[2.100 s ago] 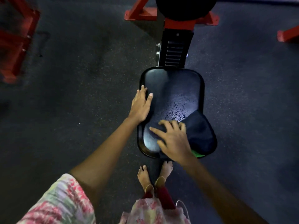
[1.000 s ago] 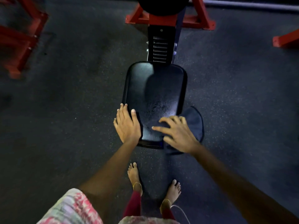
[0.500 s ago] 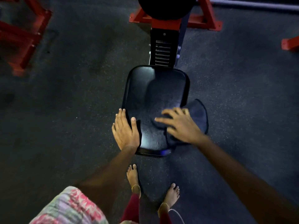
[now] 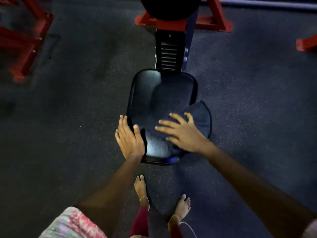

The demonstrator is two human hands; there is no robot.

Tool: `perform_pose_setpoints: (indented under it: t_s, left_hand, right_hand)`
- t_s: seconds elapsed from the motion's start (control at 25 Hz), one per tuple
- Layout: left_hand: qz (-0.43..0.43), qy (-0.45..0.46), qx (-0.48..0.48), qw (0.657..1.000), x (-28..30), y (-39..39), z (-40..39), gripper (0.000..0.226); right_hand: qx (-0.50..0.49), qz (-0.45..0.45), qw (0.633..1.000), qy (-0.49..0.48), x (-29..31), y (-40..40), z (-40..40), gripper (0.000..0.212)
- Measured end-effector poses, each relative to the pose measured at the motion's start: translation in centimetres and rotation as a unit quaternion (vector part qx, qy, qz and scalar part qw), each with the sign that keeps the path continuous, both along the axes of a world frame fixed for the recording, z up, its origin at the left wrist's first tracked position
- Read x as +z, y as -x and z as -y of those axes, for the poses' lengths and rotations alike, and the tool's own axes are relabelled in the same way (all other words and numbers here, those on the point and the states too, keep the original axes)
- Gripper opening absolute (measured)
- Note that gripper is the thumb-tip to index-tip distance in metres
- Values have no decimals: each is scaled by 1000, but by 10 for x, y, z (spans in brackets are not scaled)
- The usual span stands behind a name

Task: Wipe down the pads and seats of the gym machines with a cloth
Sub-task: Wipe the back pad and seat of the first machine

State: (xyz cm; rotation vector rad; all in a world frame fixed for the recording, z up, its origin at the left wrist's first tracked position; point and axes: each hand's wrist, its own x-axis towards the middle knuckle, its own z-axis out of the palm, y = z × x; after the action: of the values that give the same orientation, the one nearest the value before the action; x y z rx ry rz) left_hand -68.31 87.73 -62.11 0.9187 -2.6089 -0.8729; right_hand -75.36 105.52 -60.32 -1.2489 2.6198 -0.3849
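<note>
A glossy black seat (image 4: 159, 93) of a red-framed gym machine lies below me in the head view. A dark blue cloth (image 4: 200, 117) covers its near right part and hangs over the right edge. My right hand (image 4: 183, 133) presses flat on the cloth with fingers spread. My left hand (image 4: 128, 138) rests flat against the seat's near left edge, thumb on the top surface. A round black pad (image 4: 169, 7) sits above the seat post at the top of the frame.
Red machine frames stand at the far left (image 4: 22, 40), behind the seat (image 4: 214, 21) and at the far right (image 4: 307, 43). Dark speckled rubber flooring (image 4: 257, 100) surrounds the seat. My bare feet (image 4: 142, 189) stand just in front of it.
My right hand has slid the cloth back and forth over the seat's near right part, now a little farther up. My left hand moved down the left edge toward the near corner.
</note>
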Motion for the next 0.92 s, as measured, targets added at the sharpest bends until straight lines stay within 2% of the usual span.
perform_pose_setpoints:
  t_s: [0.08, 0.16, 0.24, 0.36, 0.4, 0.48, 0.56, 0.64, 0.8, 0.92]
  left_hand:
    - [8, 8, -12, 1000, 1, 1, 0, 71]
    - [16, 7, -21, 1000, 2, 1, 0, 73]
    - [15, -3, -14, 1000, 2, 0, 0, 74]
    - [4, -41, -1, 999, 5, -1, 1, 65]
    - [-2, -50, 2, 999, 5, -1, 0, 61]
    - [-8, -56, 2, 998, 6, 0, 1, 55]
    - [-6, -63, -1, 998, 8, 1, 5, 46]
    - [0, -51, -4, 999, 13, 6, 3, 44]
    - [-16, -25, -79, 996, 15, 34, -21, 61]
    - [55, 30, -133, 989, 2, 47, -37, 63]
  right_hand:
    - [-150, 37, 988, -31, 0, 26, 18, 49]
    - [-216, 36, 975, -38, 9, 26, 47, 49]
    - [-143, 23, 989, -26, 10, -4, 53, 50]
    - [16, -30, 998, 43, -2, -61, 10, 49]
    - [26, -34, 997, 57, -9, -61, -3, 47]
    - [-67, 4, 994, 81, -18, -36, -9, 44]
    - [-249, 89, 960, 93, -14, 1, 0, 41]
    - [-353, 137, 921, 91, -8, 13, 8, 44]
    - [-303, 76, 940, 136, -17, -63, 10, 48]
    - [-324, 113, 928, 146, -26, -69, 6, 49]
